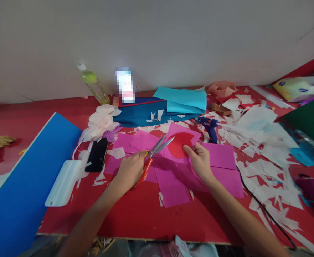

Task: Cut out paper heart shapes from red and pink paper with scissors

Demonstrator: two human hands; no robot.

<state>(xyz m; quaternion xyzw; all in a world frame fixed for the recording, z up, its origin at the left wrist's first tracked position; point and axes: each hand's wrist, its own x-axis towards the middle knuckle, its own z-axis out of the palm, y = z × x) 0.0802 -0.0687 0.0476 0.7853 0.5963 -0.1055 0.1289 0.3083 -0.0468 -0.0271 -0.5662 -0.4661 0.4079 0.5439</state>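
My left hand (pixel 130 169) is closed round the orange handles of a pair of scissors (pixel 153 153). Their blades are parted and point up and right at a pink paper sheet (pixel 182 142). That sheet has a red heart shape (pixel 178 144) on it and is lifted off the table. My right hand (pixel 199 160) pinches the sheet's lower right edge between thumb and fingers. Under both hands lie more pink paper sheets (pixel 221 167) spread over the red table (pixel 135 214).
A blue board (pixel 20 185) lies at the left beside a white power bank (pixel 63 182) and a black phone (pixel 97 155). A blue glue gun (pixel 210 126), teal paper (pixel 183 100), a bottle (pixel 94 84) and several white scraps (pixel 261 142) fill the back and right.
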